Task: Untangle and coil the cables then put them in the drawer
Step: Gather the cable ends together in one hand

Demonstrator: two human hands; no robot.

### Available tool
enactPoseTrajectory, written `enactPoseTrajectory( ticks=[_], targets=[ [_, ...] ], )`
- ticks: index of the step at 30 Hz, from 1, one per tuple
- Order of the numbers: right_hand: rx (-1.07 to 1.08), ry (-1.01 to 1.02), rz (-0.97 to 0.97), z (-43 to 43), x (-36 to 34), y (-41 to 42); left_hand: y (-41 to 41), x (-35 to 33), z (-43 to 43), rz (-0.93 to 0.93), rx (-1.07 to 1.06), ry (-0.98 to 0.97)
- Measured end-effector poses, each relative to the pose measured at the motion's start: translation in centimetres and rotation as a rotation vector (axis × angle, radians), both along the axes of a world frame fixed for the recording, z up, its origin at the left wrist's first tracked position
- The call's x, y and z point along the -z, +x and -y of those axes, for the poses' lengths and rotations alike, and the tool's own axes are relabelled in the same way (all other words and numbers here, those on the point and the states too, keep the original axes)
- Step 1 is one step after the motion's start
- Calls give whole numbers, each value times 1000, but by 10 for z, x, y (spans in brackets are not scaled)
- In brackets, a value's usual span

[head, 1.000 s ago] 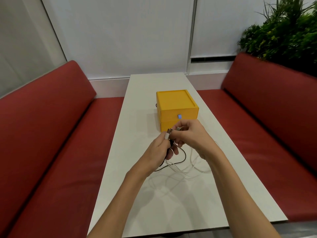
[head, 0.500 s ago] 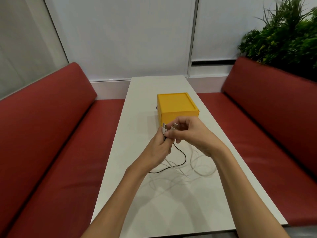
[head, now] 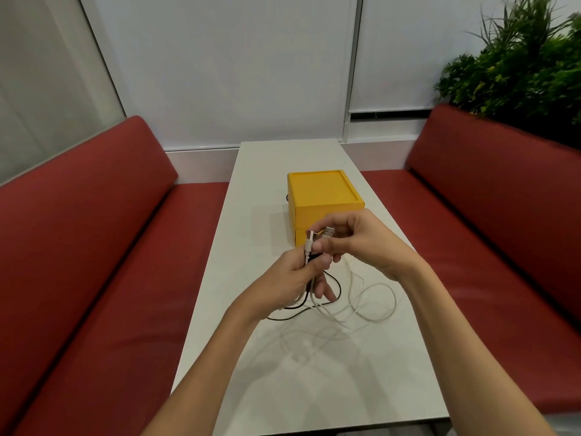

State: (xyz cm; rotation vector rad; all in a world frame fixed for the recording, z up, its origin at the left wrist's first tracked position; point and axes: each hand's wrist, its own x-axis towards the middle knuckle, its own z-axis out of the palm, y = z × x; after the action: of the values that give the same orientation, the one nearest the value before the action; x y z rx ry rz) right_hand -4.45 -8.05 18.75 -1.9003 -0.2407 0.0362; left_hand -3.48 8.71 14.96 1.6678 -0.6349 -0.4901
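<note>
My left hand (head: 295, 278) grips a bunch of cable ends, white and black plugs sticking up above its thumb. My right hand (head: 355, 240) pinches a USB plug (head: 328, 231) just above and to the right, both hands held over the white table (head: 251, 215). The white cable (head: 371, 306) hangs down in loose tangled loops onto the table below the hands. The black cable (head: 314, 306) curves out under my left hand. Behind the hands stands the yellow drawer box (head: 323, 193), its drawer fronts partly hidden by my fingers.
Red padded benches (head: 94, 247) run along both sides of the narrow table. A green plant (head: 522, 70) stands behind the right bench. White blinds cover the wall at the far end of the table.
Both hands have stayed together in front of the yellow box. The right hand's fingers have shifted on the plugs, and a USB plug now shows between its fingertips.
</note>
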Motion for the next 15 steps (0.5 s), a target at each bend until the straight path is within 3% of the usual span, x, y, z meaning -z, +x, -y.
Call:
enactPoseTrajectory(
  ticks=[6, 15],
  targets=[
    [38, 35, 10, 0, 1, -3, -2, 5, 4, -12, -40, -65],
    [132, 206, 28, 7, 4, -2, -5, 6, 6, -254, -149, -332]
  ],
)
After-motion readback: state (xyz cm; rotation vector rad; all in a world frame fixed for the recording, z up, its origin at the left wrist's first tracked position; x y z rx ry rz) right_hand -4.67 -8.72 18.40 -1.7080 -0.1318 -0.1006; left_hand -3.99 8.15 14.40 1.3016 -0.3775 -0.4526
